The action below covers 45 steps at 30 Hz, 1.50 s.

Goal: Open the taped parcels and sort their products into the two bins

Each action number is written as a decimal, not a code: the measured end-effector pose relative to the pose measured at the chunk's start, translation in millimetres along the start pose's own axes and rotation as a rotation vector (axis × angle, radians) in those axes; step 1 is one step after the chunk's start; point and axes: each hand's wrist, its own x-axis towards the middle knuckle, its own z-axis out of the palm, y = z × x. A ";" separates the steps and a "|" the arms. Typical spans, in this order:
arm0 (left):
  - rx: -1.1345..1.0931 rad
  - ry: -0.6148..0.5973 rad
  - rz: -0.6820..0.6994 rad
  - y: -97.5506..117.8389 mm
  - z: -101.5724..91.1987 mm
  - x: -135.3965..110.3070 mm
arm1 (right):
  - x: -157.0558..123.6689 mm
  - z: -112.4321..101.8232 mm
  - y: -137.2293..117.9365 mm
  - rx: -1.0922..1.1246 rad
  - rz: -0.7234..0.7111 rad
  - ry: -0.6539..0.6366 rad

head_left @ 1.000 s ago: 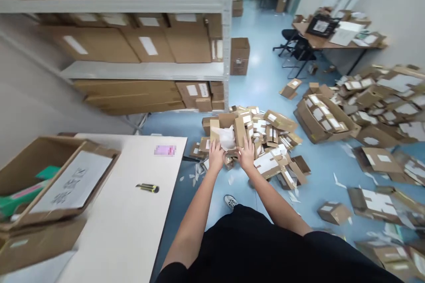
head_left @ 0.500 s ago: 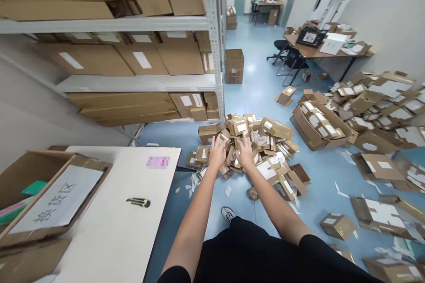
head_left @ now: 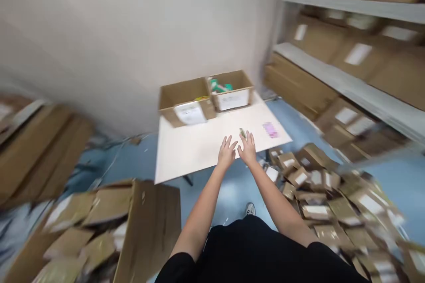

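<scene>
Left hand (head_left: 226, 152) and right hand (head_left: 247, 148) hover side by side over the near edge of the white bench (head_left: 192, 146), fingers spread, each grip released and empty. A small cutter (head_left: 242, 132) lies on the bench just beyond the right hand. At the far end stand two open boxes: the right box (head_left: 232, 99) holds green items (head_left: 221, 85); the contents of the left box (head_left: 181, 93) are too blurred to tell.

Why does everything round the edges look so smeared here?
Head view: motion blur streaks the shelves at right and the floor boxes at left; the left hand, right hand and white table in the middle look fairly crisp; lighting is even, without glare.
</scene>
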 end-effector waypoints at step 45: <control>-0.363 0.499 -1.894 -566.2 -122.1 -538.2 | -94.9 624.4 -633.5 -0.137 -1.158 -1.363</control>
